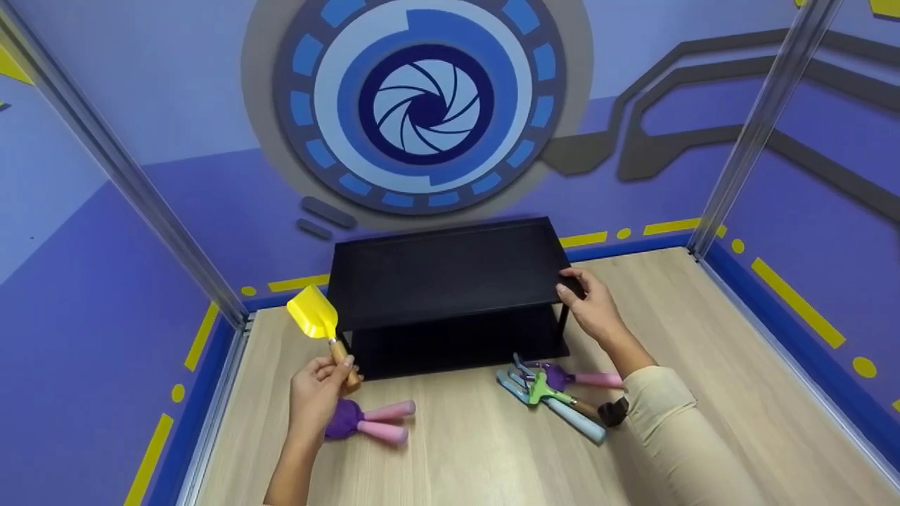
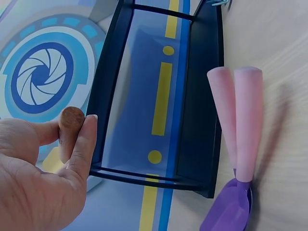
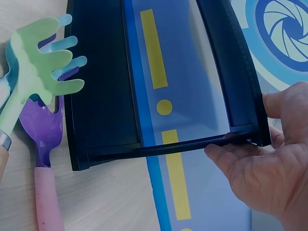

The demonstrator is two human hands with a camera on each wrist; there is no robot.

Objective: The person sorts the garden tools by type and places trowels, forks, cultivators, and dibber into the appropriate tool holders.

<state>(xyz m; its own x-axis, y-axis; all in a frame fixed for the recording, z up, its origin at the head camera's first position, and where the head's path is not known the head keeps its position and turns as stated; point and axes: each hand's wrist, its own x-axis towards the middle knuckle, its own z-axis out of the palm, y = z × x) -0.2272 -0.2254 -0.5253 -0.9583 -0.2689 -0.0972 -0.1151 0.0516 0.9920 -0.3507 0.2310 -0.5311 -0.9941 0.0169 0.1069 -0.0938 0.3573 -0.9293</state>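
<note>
Take yellow-bladed trowel (image 1: 314, 313) by round wooden handle (image 1: 339, 348), as pinched in left hand (image 1: 318, 391); probably light, stiff; see right hand (image 1: 598, 309) clamped on black rectangular two-tier shelf (image 1: 450, 270).

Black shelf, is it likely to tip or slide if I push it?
The black shelf probably resists tipping, being wide and low. It looks thin and open-framed, so it may be light for its size and slide easily.
</note>
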